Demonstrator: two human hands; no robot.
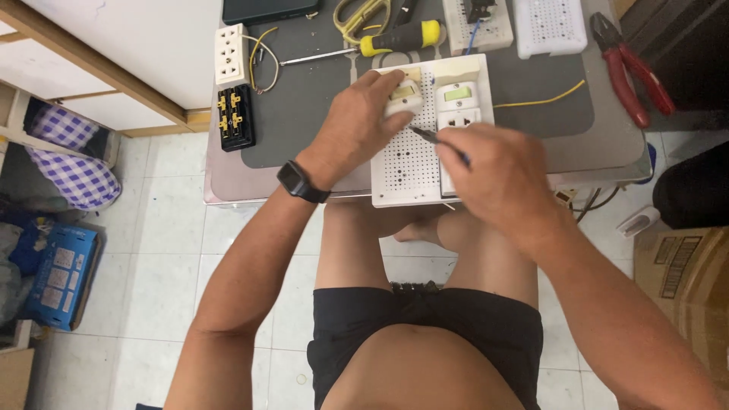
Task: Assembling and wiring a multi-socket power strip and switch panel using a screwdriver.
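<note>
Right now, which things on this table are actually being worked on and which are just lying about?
In use:
white perforated board
switch under the left hand
thin tool in the right hand
sockets on the board

Lying about:
red pliers
yellow-handled screwdriver
scissors
loose white socket
black socket insert

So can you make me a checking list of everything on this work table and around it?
Surface: small grey table with a dark mat.
Job's things: white perforated board carrying a socket module; a white switch piece under the left hand.
Clutter: yellow-handled screwdriver, red pliers, white socket strip, black terminal part, two more white boards at the top.
Grippers: left hand presses the switch piece; right hand holds a thin dark tool pointed at the board.
Cables: yellow wire on the mat.
Surroundings: tiled floor, blue box, cardboard box.
</note>
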